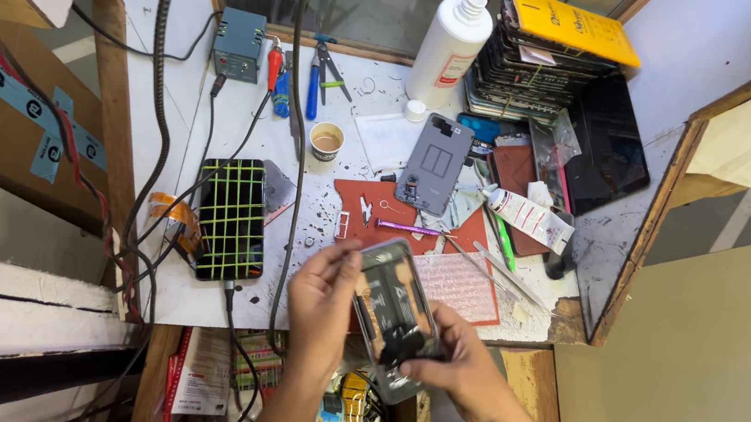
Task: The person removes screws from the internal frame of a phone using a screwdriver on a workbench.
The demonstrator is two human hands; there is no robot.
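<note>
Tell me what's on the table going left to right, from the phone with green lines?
Phone with green grid lines → paper cup → grey phone back cover → white glue tube → black phone screen.

Between our fingers [336, 263] the opened phone [394, 316] shows glossy metal along its frame and dull dark parts inside. Just beyond our fingertips lies a matt red rubbery mat [375, 204] — scuffed — and a grey plastic back cover [435, 164], smooth. The white worktop [208, 294] beside our left hand [321, 310] looks stained and rough, edged in bare wood.
</note>
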